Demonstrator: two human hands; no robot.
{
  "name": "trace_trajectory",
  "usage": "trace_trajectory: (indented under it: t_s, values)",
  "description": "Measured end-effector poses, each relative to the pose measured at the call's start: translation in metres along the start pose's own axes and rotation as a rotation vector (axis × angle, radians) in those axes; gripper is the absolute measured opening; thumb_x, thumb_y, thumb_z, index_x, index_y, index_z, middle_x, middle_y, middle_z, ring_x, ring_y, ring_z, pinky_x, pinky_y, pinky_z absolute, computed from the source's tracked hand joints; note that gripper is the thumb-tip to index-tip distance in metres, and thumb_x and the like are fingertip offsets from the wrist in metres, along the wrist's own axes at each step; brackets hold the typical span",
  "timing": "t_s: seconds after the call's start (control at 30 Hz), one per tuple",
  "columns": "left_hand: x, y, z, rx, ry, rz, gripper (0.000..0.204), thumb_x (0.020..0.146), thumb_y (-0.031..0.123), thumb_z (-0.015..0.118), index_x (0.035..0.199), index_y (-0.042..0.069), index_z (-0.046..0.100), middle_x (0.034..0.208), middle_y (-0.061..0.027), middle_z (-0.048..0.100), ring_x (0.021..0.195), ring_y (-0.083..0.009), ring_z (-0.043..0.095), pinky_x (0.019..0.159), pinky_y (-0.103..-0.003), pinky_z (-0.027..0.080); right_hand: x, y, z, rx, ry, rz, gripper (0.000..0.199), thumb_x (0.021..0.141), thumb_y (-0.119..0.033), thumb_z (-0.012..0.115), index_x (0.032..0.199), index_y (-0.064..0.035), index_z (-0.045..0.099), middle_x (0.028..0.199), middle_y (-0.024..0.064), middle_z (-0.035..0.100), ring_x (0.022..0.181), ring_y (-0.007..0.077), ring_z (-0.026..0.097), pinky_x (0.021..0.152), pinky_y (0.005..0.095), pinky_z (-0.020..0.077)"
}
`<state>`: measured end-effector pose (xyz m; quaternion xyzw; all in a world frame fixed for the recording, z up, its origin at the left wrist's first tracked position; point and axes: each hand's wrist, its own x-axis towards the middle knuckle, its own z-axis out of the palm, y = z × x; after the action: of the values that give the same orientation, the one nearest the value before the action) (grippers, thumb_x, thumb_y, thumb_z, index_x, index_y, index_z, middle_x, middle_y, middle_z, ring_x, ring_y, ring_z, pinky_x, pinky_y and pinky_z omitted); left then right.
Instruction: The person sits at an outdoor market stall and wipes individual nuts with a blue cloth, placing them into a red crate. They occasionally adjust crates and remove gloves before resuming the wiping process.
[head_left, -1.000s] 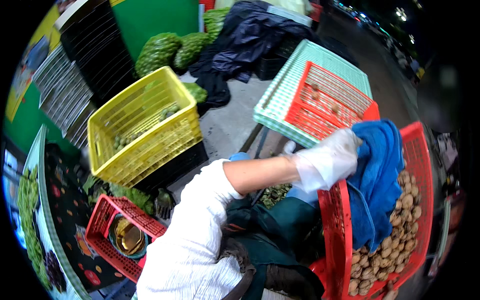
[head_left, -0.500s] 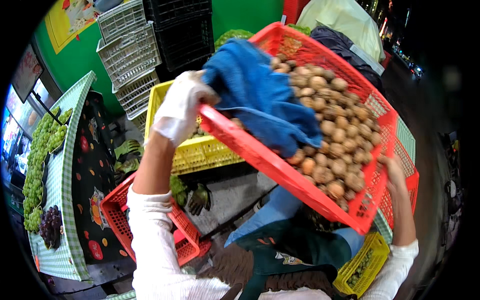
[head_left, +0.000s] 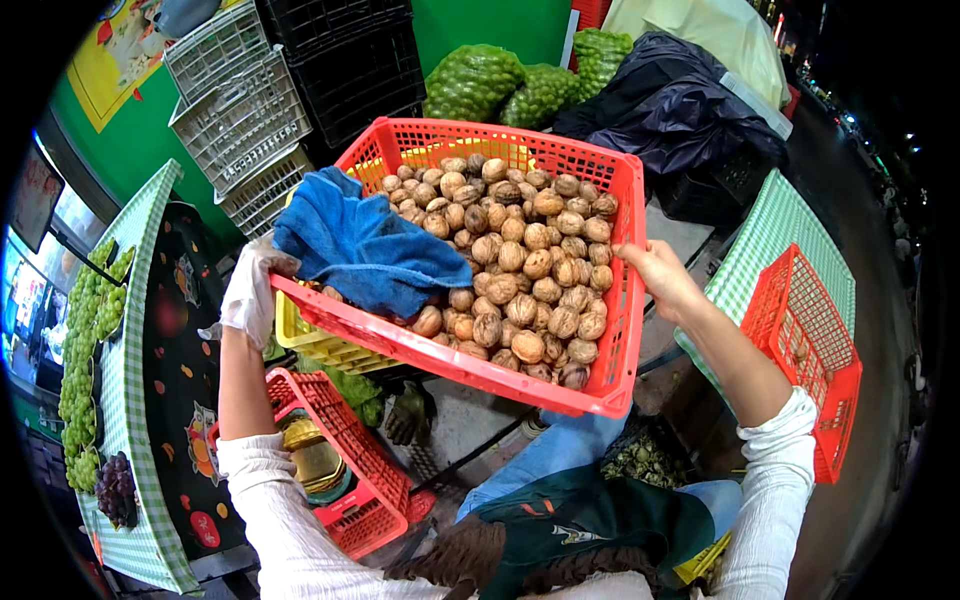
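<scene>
A red plastic basket [head_left: 637, 200] full of walnuts [head_left: 515, 260] is held up in front of me, slightly tilted. My left hand [head_left: 252, 283], in a thin whitish glove, is closed on its left rim. On the opposite side my bare right hand [head_left: 655, 277] grips the basket wall, some fingertips hidden behind it. A crumpled blue cloth [head_left: 370, 245] lies over the walnuts at the left end. Partly covered beneath the basket is a yellow crate [head_left: 340, 345].
At right, another red basket [head_left: 838, 410] stands on a checked cloth [head_left: 775, 215]. Lower left is a red crate [head_left: 385, 490] with stacked trays. Grapes [head_left: 85, 370] line the left table. Behind are stacked crates [head_left: 250, 120], green net bags [head_left: 475, 82] and black bags [head_left: 660, 100].
The walnut basket has swung left and come closer to level, carried by both hands. The red basket on the checked cloth now shows separately at right.
</scene>
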<state>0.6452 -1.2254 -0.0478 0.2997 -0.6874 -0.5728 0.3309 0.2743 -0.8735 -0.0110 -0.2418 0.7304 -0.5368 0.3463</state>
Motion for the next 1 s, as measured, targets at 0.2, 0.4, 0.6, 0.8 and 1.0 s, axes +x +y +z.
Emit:
trace_trajectory:
  t_s: [0.2, 0.4, 0.6, 0.8, 1.0]
  values:
    - [-0.011, 0.019, 0.025, -0.219, 0.189, -0.105, 0.008, 0.075, 0.015, 0.066, 0.080, 0.010, 0.063, 0.075, 0.0021, 0.057, 0.071, -0.0109, 0.051, 0.068, -0.024, 0.040, 0.017, -0.035, 0.007, -0.734, 0.530, -0.931, 0.054, 0.083, -0.022, 0.064, 0.127, 0.0060, 0.047, 0.117, 0.0216, 0.058, 0.112, 0.0311, 0.055, 0.101, 0.0386, 0.0385]
    - [-0.014, 0.013, -0.002, 0.366, -0.018, 0.336, 0.019, 0.085, 0.015, 0.059, 0.083, 0.001, 0.071, 0.081, -0.0039, 0.065, 0.074, -0.0157, 0.057, 0.070, -0.026, 0.044, 0.052, -0.073, 0.167, -0.767, -0.290, -0.756, 0.065, 0.083, -0.041, 0.065, 0.130, 0.0001, 0.048, 0.122, 0.0224, 0.057, 0.109, 0.0307, 0.058, 0.094, 0.0371, 0.0445]
    - [-0.031, 0.033, 0.050, -0.283, 0.279, -0.023, 0.011, 0.077, 0.008, 0.068, 0.083, 0.002, 0.062, 0.076, -0.0013, 0.059, 0.068, -0.0113, 0.053, 0.068, -0.024, 0.041, 0.087, -0.066, 0.217, -0.715, -0.231, -0.577, 0.033, 0.073, -0.025, 0.077, 0.095, -0.0006, 0.070, 0.094, 0.0188, 0.068, 0.090, 0.0287, 0.066, 0.082, 0.0360, 0.0504]
    - [-0.007, 0.015, 0.051, -0.425, 0.325, 0.101, 0.043, 0.070, -0.005, 0.053, 0.113, -0.003, 0.059, 0.082, -0.0060, 0.061, 0.060, -0.0151, 0.055, 0.053, -0.026, 0.045, 0.083, -0.128, 0.169, -0.059, -0.086, -0.713, 0.023, 0.084, -0.012, 0.067, 0.105, -0.0015, 0.066, 0.099, 0.0086, 0.068, 0.092, 0.0169, 0.062, 0.081, 0.0284, 0.0488]
    - [0.051, -0.011, 0.026, -0.420, 0.408, 0.062, 0.075, 0.065, -0.007, 0.054, 0.138, -0.005, 0.037, 0.098, -0.0144, 0.063, 0.072, -0.0161, 0.057, 0.066, -0.024, 0.046, 0.024, -0.201, 0.060, 0.591, -0.250, -0.879, 0.019, 0.090, -0.004, 0.057, 0.108, -0.0008, 0.060, 0.102, 0.0076, 0.065, 0.095, 0.0161, 0.061, 0.087, 0.0269, 0.0494]
